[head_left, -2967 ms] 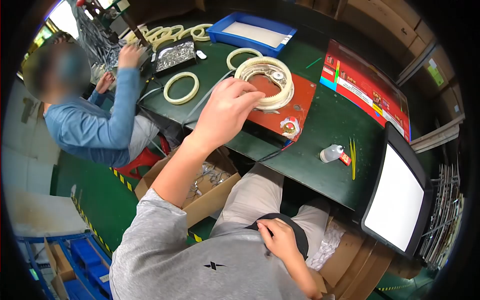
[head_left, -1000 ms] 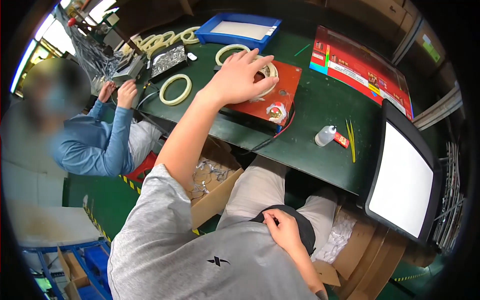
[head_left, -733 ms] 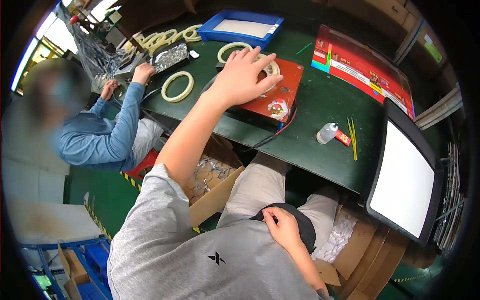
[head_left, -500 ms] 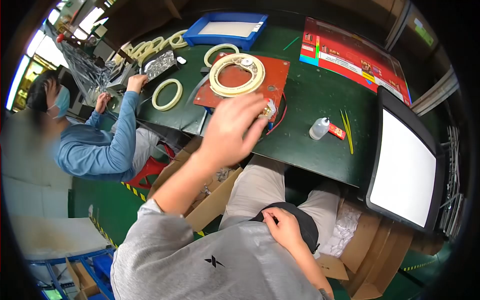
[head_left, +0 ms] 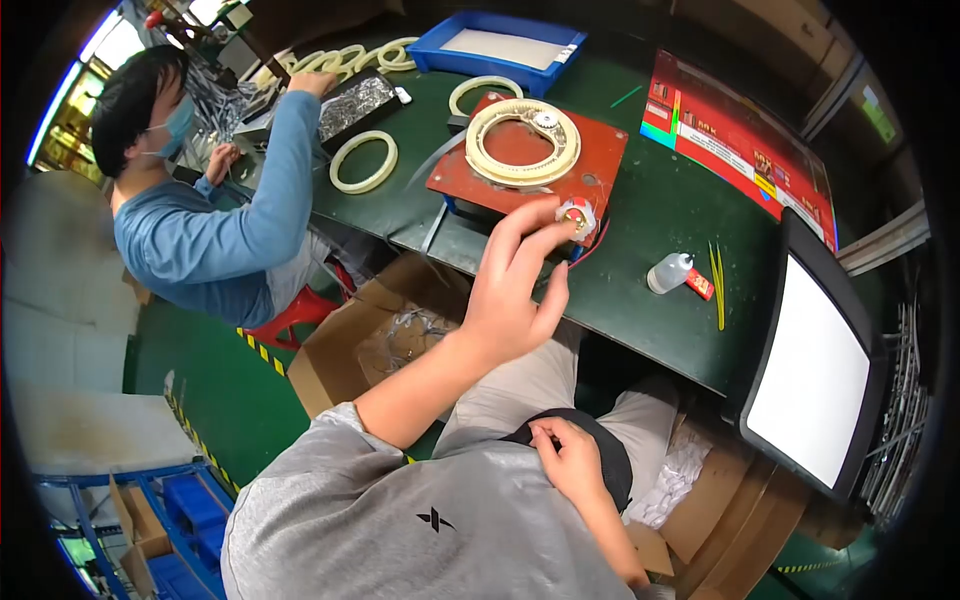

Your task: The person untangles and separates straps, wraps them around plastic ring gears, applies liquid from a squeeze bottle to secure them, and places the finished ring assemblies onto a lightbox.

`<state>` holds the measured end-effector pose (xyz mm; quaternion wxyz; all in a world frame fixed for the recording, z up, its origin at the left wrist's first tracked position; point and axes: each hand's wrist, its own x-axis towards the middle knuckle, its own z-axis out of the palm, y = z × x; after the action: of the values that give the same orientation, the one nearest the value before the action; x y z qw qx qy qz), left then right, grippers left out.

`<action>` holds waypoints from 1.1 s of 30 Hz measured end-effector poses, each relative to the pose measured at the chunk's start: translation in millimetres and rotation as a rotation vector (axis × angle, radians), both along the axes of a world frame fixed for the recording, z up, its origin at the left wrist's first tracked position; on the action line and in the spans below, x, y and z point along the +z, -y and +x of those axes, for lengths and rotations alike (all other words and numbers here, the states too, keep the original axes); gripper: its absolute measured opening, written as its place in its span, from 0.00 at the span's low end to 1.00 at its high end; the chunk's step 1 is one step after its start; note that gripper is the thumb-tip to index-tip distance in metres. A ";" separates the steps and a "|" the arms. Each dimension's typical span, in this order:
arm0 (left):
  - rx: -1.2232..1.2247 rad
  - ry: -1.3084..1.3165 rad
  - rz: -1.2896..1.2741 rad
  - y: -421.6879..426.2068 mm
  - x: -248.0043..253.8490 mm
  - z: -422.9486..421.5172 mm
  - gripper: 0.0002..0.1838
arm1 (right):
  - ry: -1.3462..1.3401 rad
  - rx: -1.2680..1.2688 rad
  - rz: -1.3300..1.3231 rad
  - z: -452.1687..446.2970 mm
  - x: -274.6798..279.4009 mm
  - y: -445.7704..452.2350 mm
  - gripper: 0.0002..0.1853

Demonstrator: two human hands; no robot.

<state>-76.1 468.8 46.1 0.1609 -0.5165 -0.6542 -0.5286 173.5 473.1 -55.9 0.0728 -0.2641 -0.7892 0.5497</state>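
While the R hand [head_left: 570, 460] rests curled on the black item [head_left: 617, 470] in the lap (holding or not, can't tell), the L hand [head_left: 510, 295] is extended fwd, index & middle fingertips at the red-and-gold knob [head_left: 578, 218], thumb apart; whether the grip is clamped, can't tell. Step in hand, as judged: working the knob; next move would call for light, steady finger action, clear of the ring. Bottle [head_left: 670, 272] & yellow tweezers [head_left: 717, 290] lie R of it on the tabletop [head_left: 640, 220]. Knob sits at near-R corner of red plate [head_left: 603, 160]; cream ring gear [head_left: 522, 177] lies flat atop same, approx. centre, w/ small white gear [head_left: 545, 119] at its far-R side. Loose ring [head_left: 360, 187] to L, apart; blue tray [head_left: 480, 75] beyond.
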 end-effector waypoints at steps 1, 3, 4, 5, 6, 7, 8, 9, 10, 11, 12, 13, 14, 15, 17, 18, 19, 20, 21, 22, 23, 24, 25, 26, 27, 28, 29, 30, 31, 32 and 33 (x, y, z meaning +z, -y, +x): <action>-0.024 -0.070 0.056 7.3 -1.0 4.4 0.21 | -0.005 -0.006 -0.004 0.8 -0.6 0.7 0.07; -0.228 0.025 0.069 26.5 -12.2 30.7 0.15 | -0.006 0.010 0.049 3.6 -0.7 2.6 0.07; -0.397 0.142 -0.048 35.7 -21.9 44.9 0.11 | -0.006 0.037 0.110 4.0 -0.1 1.1 0.08; -0.504 0.159 -0.205 42.9 -33.5 60.3 0.09 | -0.010 0.065 0.175 3.2 0.3 -0.1 0.09; -0.673 0.254 -0.322 45.5 -53.1 69.6 0.08 | -0.032 0.092 0.194 2.1 0.5 0.1 0.10; -0.718 0.263 -0.439 48.6 -81.9 76.9 0.08 | -0.053 0.118 0.213 1.8 0.6 1.3 0.11; -0.752 0.383 -0.490 51.7 -98.7 82.8 0.10 | -0.073 0.143 0.234 2.4 0.4 2.4 0.12; -0.792 0.513 -0.598 56.5 -109.6 86.9 0.13 | -0.070 0.177 0.223 3.6 -4.5 3.3 0.12; -0.829 0.645 -0.706 60.8 -119.8 89.8 0.15 | -0.048 0.185 0.206 5.0 -4.3 3.7 0.12; -0.874 0.714 -0.707 64.5 -134.2 92.7 0.17 | -0.025 0.195 0.186 6.4 -2.8 4.6 0.12; -0.916 0.787 -0.707 67.3 -150.0 96.3 0.20 | 0.000 0.208 0.164 7.4 -0.7 6.4 0.11; -0.956 0.862 -0.704 68.2 -158.3 97.7 0.22 | -0.010 0.185 0.189 7.7 2.1 9.1 0.11; -0.966 0.867 -0.700 66.9 -167.1 96.2 0.23 | -0.022 0.160 0.215 6.4 5.0 11.5 0.10; -0.977 0.877 -0.697 65.2 -170.6 94.8 0.24 | -0.031 0.136 0.238 5.9 8.7 14.5 0.09; -0.999 0.955 -0.693 66.9 -179.0 97.5 0.26 | -0.028 0.106 0.195 1.9 18.7 17.8 0.08; -1.007 0.936 -0.652 66.2 -191.5 97.8 0.25 | -0.028 0.088 0.176 -0.7 21.7 18.9 0.07; -0.987 0.914 -0.658 67.4 -199.2 96.5 0.22 | -0.068 0.071 0.189 0.2 21.8 20.0 0.05; -0.966 0.889 -0.663 67.5 -206.5 95.4 0.19 | -0.035 0.011 0.184 2.8 24.8 20.4 0.05; -0.950 0.798 -0.579 68.4 -212.9 96.3 0.16 | -0.005 -0.050 0.181 6.4 30.7 20.7 0.05; -0.928 0.704 -0.499 71.1 -216.8 98.5 0.13 | 0.021 -0.111 0.176 9.0 37.0 21.5 0.05; -0.904 0.689 -0.433 72.6 -219.3 103.2 0.10 | 0.028 -0.186 0.246 10.7 44.3 22.1 0.05; -0.843 0.653 -0.392 75.9 -212.8 106.6 0.09 | 0.087 -0.257 0.304 16.0 48.0 20.0 0.05; -0.852 0.601 -0.350 76.1 -206.7 104.1 0.09 | 0.037 -0.321 0.408 24.8 39.7 16.9 0.05; -0.863 0.596 -0.317 76.2 -208.1 103.9 0.10 | 0.055 -0.347 0.468 39.9 30.8 9.2 0.06; -0.853 0.590 -0.302 76.9 -208.3 104.4 0.10 | 0.053 -0.380 0.539 51.6 23.5 4.0 0.05; -0.842 0.570 -0.289 78.5 -207.1 104.4 0.10 | 0.077 -0.388 0.509 65.4 13.3 -1.8 0.07; -0.833 0.567 -0.291 80.8 -207.8 103.7 0.10 | 0.193 -0.414 0.353 76.1 11.5 -3.1 0.13; -0.826 0.568 -0.292 81.7 -209.8 104.4 0.10 | 0.313 -0.437 0.197 80.8 14.8 -4.2 0.18; -0.825 0.571 -0.298 82.9 -211.9 104.0 0.11 | 0.319 -0.402 0.194 81.2 13.6 -5.7 0.18; -0.816 0.565 -0.294 84.0 -214.5 102.4 0.11 | 0.323 -0.364 0.189 79.4 11.5 -7.4 0.18; -0.806 0.563 -0.292 85.5 -214.9 101.4 0.11 | 0.331 -0.325 0.183 75.9 11.2 -9.0 0.18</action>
<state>25.4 383.3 -168.8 -0.3119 -0.5824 -0.4881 -0.5703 249.4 482.1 -44.7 0.0538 -0.4663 -0.7840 0.4062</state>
